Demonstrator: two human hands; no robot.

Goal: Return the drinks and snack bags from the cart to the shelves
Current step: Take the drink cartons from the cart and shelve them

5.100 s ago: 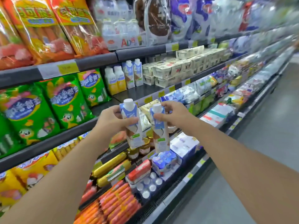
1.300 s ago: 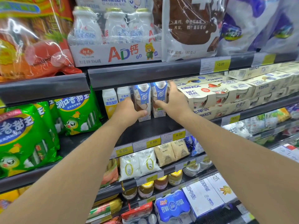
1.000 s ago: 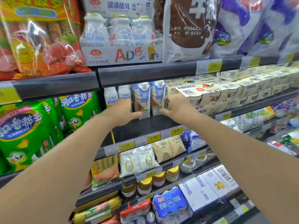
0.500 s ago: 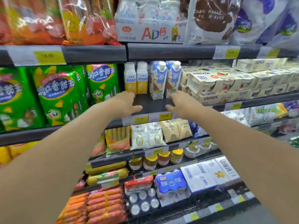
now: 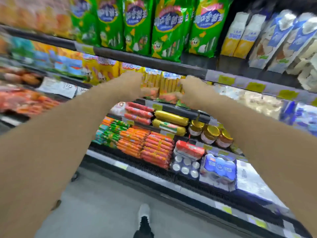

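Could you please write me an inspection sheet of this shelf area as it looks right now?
Surface: dark shelf edge with yellow price tags; grey floor below.
Job's things: two blue-and-white cartons stand on the upper shelf, far right, untouched by either hand.
Clutter: green snack bags, yellow sausage chubs, orange sausage packs, lidded jars.
Grippers: left hand and right hand both empty, fingers loose, in front of yellow packs; picture blurred.
Cables: nothing seen.
Surroundings: one shoe on the floor; cart not in view.
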